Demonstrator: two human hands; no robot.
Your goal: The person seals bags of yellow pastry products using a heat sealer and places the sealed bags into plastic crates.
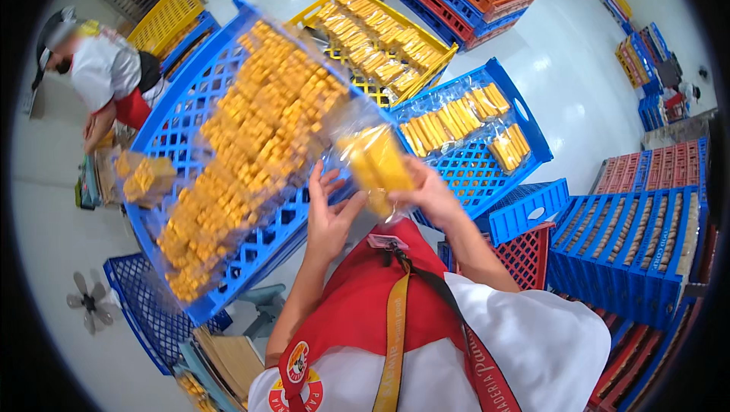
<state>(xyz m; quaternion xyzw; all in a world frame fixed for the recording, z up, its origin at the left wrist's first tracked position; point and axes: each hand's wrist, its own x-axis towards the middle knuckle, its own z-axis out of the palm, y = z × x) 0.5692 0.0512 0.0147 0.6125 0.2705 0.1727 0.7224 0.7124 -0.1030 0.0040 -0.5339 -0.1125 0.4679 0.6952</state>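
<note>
My right hand grips a clear plastic bag of yellow bread sticks, slightly blurred, in front of my apron. Beside the bag, my left hand has its fingers spread, the fingertips near the bag's lower end; whether they touch it I cannot tell. Left of both hands, a large blue plastic crate holds many packed yellow bread sticks in clear bags. To the right, a smaller blue crate carries bagged sticks in rows. Beyond it, a yellow crate bears more bagged sticks.
A co-worker stands at the far left. Stacked crates rise at the back. At right are a blue crate of rolled items and a red crate. A dark blue crate lies lower left, near a fan.
</note>
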